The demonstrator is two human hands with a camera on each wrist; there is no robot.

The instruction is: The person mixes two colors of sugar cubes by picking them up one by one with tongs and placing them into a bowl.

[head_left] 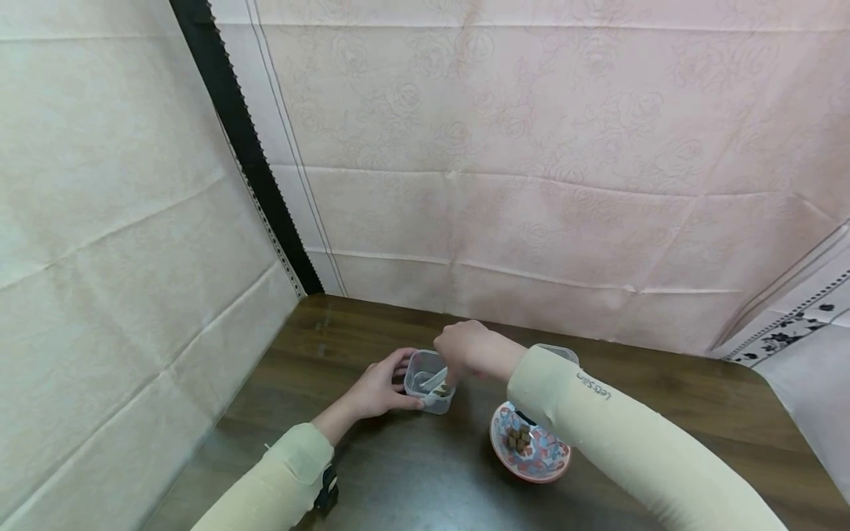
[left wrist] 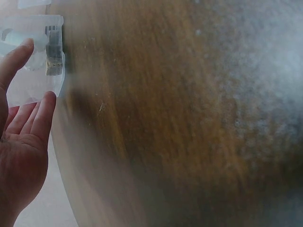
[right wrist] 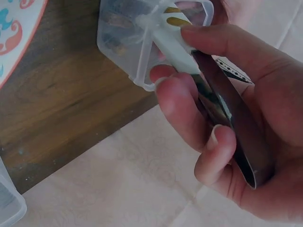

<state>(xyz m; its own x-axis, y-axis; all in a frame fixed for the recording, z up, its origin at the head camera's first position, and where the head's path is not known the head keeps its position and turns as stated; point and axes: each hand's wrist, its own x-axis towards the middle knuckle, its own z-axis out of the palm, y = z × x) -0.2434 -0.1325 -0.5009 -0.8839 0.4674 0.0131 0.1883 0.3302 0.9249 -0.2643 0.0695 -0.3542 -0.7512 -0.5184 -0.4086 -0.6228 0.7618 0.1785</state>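
Observation:
My left hand (head_left: 380,387) holds a small clear plastic container (head_left: 417,363) at its left side, the thumb on the near edge and the fingers round the far side. In the left wrist view, dark cubes (left wrist: 54,66) show against the container's wall. From above, my right hand (head_left: 473,349) grips a pair of tongs (right wrist: 239,125), metal at the handle with white ends. Those white tips (head_left: 434,379) reach down inside the container. Whether they pinch a cube, I cannot tell.
Right of the container stands a patterned plate (head_left: 531,473) with several brown cubes (head_left: 518,440) on it, partly covered by the right sleeve (head_left: 598,413). Behind the right forearm is a second clear container (head_left: 563,352). A cloth-covered wall (head_left: 531,221) rises beyond the wooden table (head_left: 372,472).

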